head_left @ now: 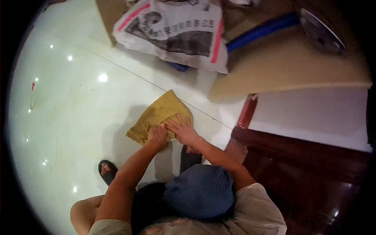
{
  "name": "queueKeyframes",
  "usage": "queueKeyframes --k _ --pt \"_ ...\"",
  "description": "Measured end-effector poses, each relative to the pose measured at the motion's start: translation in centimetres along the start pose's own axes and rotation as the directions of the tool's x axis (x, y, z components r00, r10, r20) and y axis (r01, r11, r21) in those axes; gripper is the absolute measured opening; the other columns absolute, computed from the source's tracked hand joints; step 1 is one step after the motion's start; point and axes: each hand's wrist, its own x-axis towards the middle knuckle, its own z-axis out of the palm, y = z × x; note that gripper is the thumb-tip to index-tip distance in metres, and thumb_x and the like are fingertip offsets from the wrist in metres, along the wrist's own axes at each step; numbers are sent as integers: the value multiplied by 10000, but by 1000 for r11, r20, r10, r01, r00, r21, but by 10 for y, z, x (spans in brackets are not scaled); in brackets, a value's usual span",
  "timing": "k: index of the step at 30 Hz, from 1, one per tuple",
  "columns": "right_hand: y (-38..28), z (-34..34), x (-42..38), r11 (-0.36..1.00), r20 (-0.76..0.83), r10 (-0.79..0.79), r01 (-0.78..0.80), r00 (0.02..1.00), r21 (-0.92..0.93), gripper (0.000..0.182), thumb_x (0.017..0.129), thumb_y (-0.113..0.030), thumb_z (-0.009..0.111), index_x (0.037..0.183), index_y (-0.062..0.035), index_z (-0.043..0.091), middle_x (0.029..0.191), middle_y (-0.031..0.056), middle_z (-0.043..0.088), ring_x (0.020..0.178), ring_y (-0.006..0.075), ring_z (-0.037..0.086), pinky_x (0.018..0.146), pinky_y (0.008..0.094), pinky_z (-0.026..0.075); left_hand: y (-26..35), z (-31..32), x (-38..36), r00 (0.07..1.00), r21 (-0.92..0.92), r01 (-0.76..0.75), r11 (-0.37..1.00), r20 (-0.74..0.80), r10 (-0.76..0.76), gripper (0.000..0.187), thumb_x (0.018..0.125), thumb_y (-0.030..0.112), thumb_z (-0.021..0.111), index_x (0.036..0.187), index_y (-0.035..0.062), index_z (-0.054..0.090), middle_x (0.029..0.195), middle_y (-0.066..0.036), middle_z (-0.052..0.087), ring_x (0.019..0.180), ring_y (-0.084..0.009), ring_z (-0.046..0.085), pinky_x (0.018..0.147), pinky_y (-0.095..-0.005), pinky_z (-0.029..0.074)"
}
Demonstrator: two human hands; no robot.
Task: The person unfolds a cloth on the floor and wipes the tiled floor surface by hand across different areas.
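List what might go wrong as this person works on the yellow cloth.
The yellow cloth could slip under the left hand and right hand, since it lies on a glossy tiled floor.

The right shoe is close to the cloth's near edge, so a shift of the foot might catch it.

The right arm appears near the dark red furniture in this view; an outward swing may bump it, though the true gap is unclear.

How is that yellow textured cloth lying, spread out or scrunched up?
Mostly spread out: the yellow textured cloth shows a broad face on the shiny pale floor. Whether it's doubled underneath, I can't tell.
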Motion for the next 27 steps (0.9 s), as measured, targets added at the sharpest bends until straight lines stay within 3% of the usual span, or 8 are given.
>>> queueKeyframes --k 3,6,9,15,19,22,25,27 --pt "16 15 -22 951 -14 298 -296 954 91 593 831 -190 556 1401 -221 393 1514 70 261 1395 419 172 1063 638 204 36 -16 -4 991 -14 9 1000 -130 -11 477 766 171 635 1188 18 472 1049 -153 584 959 -311 623 823 -386 496" --pt "50 26 -46 895 -95 444 -434 891 103 615 845 -227 535 1428 -252 343 1508 95 267 1388 436 175 1058 645 199 51 -4 9 954 62 -230 971 -182 238 714 815 285 644 1404 72 301 1299 -163 506 1202 -315 493 943 -461 436" --pt "74 19 -73 781 -42 613 -598 789 180 651 850 -250 529 1452 -274 286 1520 95 239 1378 465 171 1053 648 203 66 1 14 864 241 -335 911 -308 399 686 840 336 604 1418 109 310 1353 -119 466 1288 -293 380 1017 -525 331" --pt "30 71 -128 494 -8 847 -780 532 384 656 884 -270 484 1480 -278 211 1552 124 116 1362 538 91 1033 672 190 102 -28 3 880 231 -472 851 68 470 709 824 469 603 1414 171 347 1383 -60 430 1314 -269 340 1022 -600 267" --pt "-27 93 -133 394 9 896 -803 444 447 659 897 -296 475 1489 -246 189 1548 170 85 1346 570 62 1030 674 174 91 7 -3 808 275 -526 805 -135 574 612 812 426 610 1352 189 447 1281 -28 506 1226 -234 422 1024 -587 255" --pt "-16 96 -117 398 3 880 -741 475 541 662 887 -304 492 1483 -233 212 1546 173 99 1350 561 71 1032 683 159 76 15 9 827 350 -460 816 -166 537 501 858 365 557 1324 200 476 1260 -28 521 1214 -221 433 1008 -578 275" --pt "1 66 -96 635 -61 710 -600 702 486 664 875 -299 512 1476 -239 238 1544 157 134 1352 549 90 1029 682 174 58 20 23 850 390 -361 847 -237 471 386 876 274 523 1250 178 522 1177 -44 571 1163 -224 483 962 -539 325" --pt "6 49 -70 746 5 591 -549 806 378 667 863 -294 526 1470 -236 257 1541 143 159 1355 536 108 1027 680 192 32 15 19 819 393 -333 857 -329 470 312 873 214 515 1178 161 552 1101 -54 611 1110 -235 531 924 -505 357"
